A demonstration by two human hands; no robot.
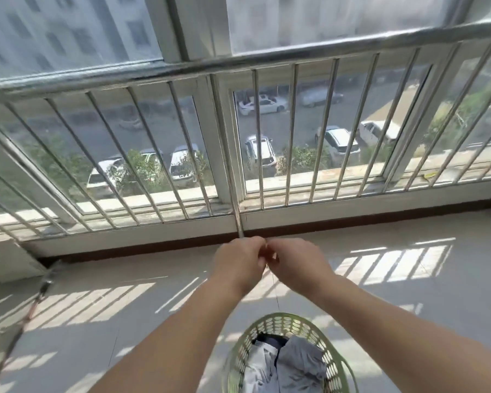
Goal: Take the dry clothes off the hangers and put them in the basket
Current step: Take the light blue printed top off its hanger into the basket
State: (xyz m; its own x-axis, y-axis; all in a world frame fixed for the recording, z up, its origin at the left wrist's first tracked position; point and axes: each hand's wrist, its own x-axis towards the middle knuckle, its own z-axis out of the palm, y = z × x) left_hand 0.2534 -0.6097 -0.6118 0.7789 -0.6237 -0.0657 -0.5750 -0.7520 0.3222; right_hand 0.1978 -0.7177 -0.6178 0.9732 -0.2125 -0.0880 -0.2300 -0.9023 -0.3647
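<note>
My left hand [238, 265] and my right hand [298, 268] meet in the middle of the view, fingers curled round the lower end of a thin metal rod [237, 214]. The rod slants up and away in front of the window railing. A thin wire [275, 296] hangs down from between the hands. Below them on the floor stands a green plastic basket [284, 321]. In it lie a grey garment [301, 367], a white one [257, 367] and a dark one [272, 340]. No hanger with clothes on it is in view.
A steel railing [238, 62] with vertical bars runs across in front of the windows. A long stick [31, 310] leans along the floor at the left. The tiled floor [408, 302] lies in sun and shadow stripes.
</note>
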